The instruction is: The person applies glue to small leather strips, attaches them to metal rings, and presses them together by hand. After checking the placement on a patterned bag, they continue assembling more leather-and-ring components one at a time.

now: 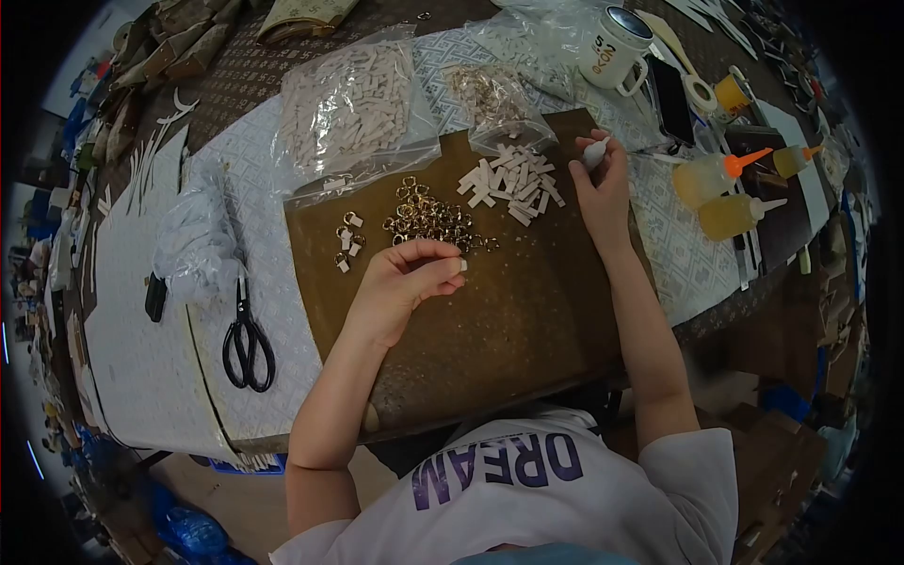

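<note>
My left hand (407, 287) is closed in a pinch on a small white strip (462, 266), just in front of a pile of gold metal rings (428, 218). Most of that strip is hidden by the fingers. At the right side of the brown mat (490, 348), my right hand (605, 184) is wrapped round a small white bottle (594, 153). Loose white strips (513, 179) lie in a heap to the left of this hand. Left of the ring pile are several rings with white strips folded on them (348, 243).
Behind the mat lie a clear bag of white strips (348, 108) and a bag of small gold parts (490, 99). Black scissors (247, 348) rest at the left. To the right are a mug (614, 52), a phone (670, 104) and squeeze bottles (702, 181) with yellowish liquid.
</note>
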`<state>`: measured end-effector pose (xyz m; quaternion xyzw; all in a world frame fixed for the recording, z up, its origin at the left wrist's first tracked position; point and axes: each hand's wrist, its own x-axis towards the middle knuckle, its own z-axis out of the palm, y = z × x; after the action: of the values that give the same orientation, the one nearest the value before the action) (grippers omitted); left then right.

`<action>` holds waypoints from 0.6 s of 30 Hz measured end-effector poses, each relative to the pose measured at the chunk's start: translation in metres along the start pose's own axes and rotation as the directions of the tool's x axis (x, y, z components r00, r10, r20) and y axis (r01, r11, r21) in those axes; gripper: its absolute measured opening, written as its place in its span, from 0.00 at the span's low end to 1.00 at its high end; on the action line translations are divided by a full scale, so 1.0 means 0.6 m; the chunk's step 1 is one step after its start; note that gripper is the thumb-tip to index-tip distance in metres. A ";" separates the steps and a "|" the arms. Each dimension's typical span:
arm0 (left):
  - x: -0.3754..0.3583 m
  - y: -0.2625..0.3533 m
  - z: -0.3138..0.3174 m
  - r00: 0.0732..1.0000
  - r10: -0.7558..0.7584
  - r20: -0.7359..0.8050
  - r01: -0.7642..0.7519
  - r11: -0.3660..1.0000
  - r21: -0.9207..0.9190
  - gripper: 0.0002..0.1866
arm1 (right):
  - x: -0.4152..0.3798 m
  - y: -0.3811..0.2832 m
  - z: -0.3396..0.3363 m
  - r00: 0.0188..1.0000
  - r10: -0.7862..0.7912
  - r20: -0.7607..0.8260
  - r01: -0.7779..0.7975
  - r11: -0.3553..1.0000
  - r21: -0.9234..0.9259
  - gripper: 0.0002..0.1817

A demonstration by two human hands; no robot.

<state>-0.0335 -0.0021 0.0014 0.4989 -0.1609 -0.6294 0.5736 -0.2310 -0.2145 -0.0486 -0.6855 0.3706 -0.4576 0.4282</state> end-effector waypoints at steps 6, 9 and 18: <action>-0.002 -0.001 0.002 1.000 0.012 0.015 -0.012 1.000 -0.001 0.08 | -0.002 -0.015 0.000 0.968 -0.213 -0.129 0.191 0.968 -0.164 0.27; -0.003 0.000 0.006 0.999 0.026 0.021 -0.026 1.000 -0.008 0.06 | -0.009 -0.027 -0.005 0.907 -0.362 -0.215 0.325 0.927 -0.188 0.22; -0.011 0.003 0.010 0.996 0.085 0.020 -0.085 0.996 -0.012 0.13 | -0.089 -0.103 0.034 0.946 0.028 0.323 0.111 0.908 -0.404 0.07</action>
<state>-0.0383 0.0008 0.0085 0.4822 -0.1844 -0.6103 0.6009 -0.2209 -0.1392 -0.0124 -0.8341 0.3699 -0.2593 0.3165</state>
